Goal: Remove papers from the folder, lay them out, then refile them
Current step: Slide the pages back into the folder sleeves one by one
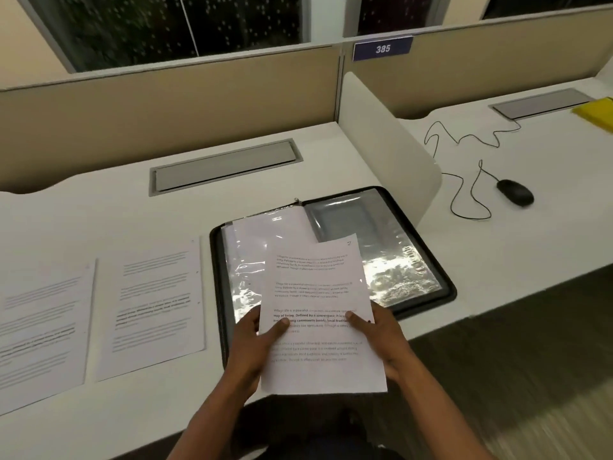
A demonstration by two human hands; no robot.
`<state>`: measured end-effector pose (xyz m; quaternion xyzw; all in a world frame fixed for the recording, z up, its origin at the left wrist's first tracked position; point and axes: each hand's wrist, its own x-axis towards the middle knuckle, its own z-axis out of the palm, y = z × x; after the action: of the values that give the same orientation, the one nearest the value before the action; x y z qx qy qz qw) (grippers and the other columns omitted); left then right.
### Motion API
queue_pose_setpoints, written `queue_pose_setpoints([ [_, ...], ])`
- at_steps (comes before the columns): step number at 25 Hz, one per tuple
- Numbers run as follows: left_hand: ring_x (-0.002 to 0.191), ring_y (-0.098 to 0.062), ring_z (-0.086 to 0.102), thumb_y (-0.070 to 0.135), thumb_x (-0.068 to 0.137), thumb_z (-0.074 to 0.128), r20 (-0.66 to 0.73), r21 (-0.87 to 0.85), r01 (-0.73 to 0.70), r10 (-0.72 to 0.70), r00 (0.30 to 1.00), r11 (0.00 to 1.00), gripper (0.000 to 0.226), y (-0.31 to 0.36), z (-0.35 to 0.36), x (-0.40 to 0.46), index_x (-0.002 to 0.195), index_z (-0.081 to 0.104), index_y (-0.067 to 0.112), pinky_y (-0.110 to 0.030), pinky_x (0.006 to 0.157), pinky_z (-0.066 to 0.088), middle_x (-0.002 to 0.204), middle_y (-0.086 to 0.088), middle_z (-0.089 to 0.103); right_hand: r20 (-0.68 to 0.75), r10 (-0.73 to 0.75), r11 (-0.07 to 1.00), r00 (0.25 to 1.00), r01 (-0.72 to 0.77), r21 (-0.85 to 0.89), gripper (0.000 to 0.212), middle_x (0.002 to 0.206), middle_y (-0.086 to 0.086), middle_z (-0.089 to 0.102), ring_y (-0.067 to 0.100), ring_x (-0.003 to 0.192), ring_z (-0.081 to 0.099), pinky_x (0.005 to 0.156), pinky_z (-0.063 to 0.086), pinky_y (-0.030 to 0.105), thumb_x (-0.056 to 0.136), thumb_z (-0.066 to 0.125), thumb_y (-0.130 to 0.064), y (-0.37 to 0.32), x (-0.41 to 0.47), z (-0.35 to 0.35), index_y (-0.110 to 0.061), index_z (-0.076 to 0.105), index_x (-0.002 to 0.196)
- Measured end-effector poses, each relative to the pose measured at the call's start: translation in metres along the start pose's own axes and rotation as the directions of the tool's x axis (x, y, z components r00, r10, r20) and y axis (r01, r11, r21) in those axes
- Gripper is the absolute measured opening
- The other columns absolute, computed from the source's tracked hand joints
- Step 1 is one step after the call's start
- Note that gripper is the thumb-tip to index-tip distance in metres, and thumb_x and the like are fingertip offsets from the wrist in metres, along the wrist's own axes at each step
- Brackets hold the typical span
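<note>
Head view: white counter point(132, 410) with a side divider panel point(384, 141). Black zip folder point(444, 287) lies open at the counter's near edge, glossy plastic sleeves point(398, 270) exposed, one sleeve on the left half with a sheet inside. Two printed pages point(156, 307) lie flat side by side left of the folder, just apart. One printed sheet point(318, 293) held above the folder's near edge: left hand point(255, 340) grips its left edge, right hand point(378, 333) its right edge, thumbs on top. Black wired mouse point(514, 191) sits on the neighbouring desk past the divider. Number tag "385" point(382, 48) on the back partition.
</note>
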<state>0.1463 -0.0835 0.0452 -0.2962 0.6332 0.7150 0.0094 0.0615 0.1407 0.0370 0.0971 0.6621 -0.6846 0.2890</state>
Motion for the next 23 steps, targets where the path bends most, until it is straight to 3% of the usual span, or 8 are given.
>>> queue_pose_setpoints([
  [3, 0.089, -0.025, 0.075, 0.012, 0.083, 0.078, -0.013, 0.039, 0.005, -0.005, 1.000, 0.999, 0.033, -0.012, 0.046, -0.002, 0.114, 0.067, 0.015, -0.041, 0.073, 0.062, 0.104, -0.003, 0.076, -0.014, 0.018, 1.000, 1.000, -0.018, 0.024, 0.024, 0.113, 0.009, 0.075, 0.029, 0.098, 0.074, 0.087, 0.059, 0.053, 0.094, 0.069, -0.017, 0.006, -0.009, -0.048, -0.015, 0.068, 0.118],
  [8, 0.090, -0.030, 0.074, 0.011, 0.080, 0.082, -0.065, -0.007, 0.090, -0.090, 0.994, 0.996, 0.037, -0.031, 0.092, -0.003, 0.114, 0.066, 0.014, -0.052, 0.080, 0.060, 0.106, -0.008, 0.075, 0.009, 0.103, 0.988, 0.995, -0.103, 0.111, 0.026, 0.111, 0.010, 0.076, 0.033, 0.100, 0.073, 0.089, 0.058, 0.053, 0.095, 0.066, -0.023, 0.013, -0.025, -0.098, -0.015, 0.067, 0.120],
  [12, 0.091, -0.008, 0.068, 0.031, 0.083, 0.079, -0.144, 0.369, -0.033, 0.092, 0.985, 0.929, 0.033, -0.024, 0.108, -0.004, 0.111, 0.062, 0.028, -0.035, 0.078, 0.060, 0.102, 0.012, 0.069, -0.041, 0.168, 0.980, 0.985, -0.162, 0.115, 0.028, 0.110, 0.010, 0.076, 0.030, 0.096, 0.074, 0.084, 0.061, 0.047, 0.094, 0.067, -0.014, 0.031, -0.027, -0.105, -0.010, 0.066, 0.122],
  [14, 0.088, -0.004, 0.066, 0.031, 0.084, 0.078, -0.115, 0.453, -0.090, 0.158, 0.981, 0.887, 0.030, -0.016, 0.111, -0.001, 0.107, 0.059, 0.034, -0.030, 0.075, 0.058, 0.098, 0.016, 0.066, -0.081, 0.211, 0.969, 0.974, -0.197, 0.149, 0.029, 0.113, 0.013, 0.074, 0.030, 0.096, 0.074, 0.082, 0.061, 0.046, 0.094, 0.069, -0.016, 0.035, -0.029, -0.104, -0.009, 0.067, 0.122],
  [19, 0.087, -0.012, 0.071, 0.021, 0.085, 0.077, -0.117, 0.197, 0.011, 0.012, 0.993, 0.980, 0.035, -0.005, 0.111, 0.017, 0.117, 0.061, 0.022, -0.028, 0.070, 0.059, 0.106, 0.005, 0.072, -0.037, 0.166, 0.833, 0.985, -0.120, 0.541, 0.043, 0.125, 0.016, 0.069, 0.035, 0.119, 0.062, 0.091, 0.050, 0.045, 0.095, 0.056, -0.036, 0.032, -0.056, -0.093, -0.015, 0.061, 0.132],
  [23, 0.091, -0.007, 0.067, 0.026, 0.089, 0.073, -0.076, 0.230, -0.034, 0.053, 0.996, 0.973, 0.030, -0.008, 0.117, 0.017, 0.114, 0.057, 0.030, -0.028, 0.072, 0.056, 0.105, 0.011, 0.068, -0.115, 0.137, 0.861, 0.984, -0.061, 0.504, 0.048, 0.124, 0.011, 0.070, 0.031, 0.114, 0.067, 0.082, 0.057, 0.042, 0.089, 0.070, -0.032, 0.046, -0.058, -0.058, -0.023, 0.053, 0.134],
])
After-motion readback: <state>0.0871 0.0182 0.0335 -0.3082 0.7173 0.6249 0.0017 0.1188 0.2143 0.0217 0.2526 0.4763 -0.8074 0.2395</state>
